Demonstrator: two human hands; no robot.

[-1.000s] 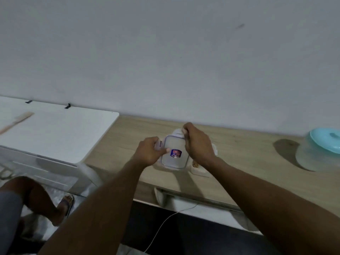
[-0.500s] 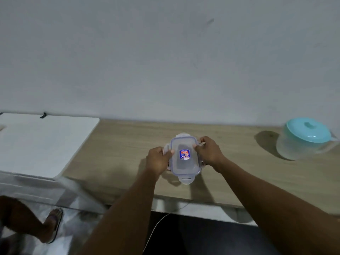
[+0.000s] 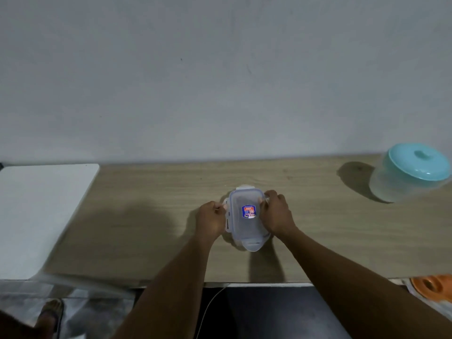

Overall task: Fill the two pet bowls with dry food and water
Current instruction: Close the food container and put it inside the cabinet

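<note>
A small clear plastic container (image 3: 244, 226) with a blue-rimmed snap lid and a blue label stands in the middle of the wooden table (image 3: 146, 216). My left hand (image 3: 211, 220) grips the clip on its left side. My right hand (image 3: 277, 212) grips the right side at its clip. The near end flap sticks out flat towards me. Its contents are hidden by the frosted lid. A clear pitcher with a turquoise lid (image 3: 411, 172) stands at the table's far right. No pet bowl is clearly visible.
A white surface (image 3: 41, 211) adjoins the table on the left. An orange object (image 3: 433, 286) lies at the lower right edge. Below the table's front edge are a white cable (image 3: 208, 307), a dark gap and my sandalled foot (image 3: 50, 314). A plain wall runs behind.
My right hand moved from the container's far end to its right side, and my left hand settled on the left clip. The camera swung right, bringing the pitcher further into view.
</note>
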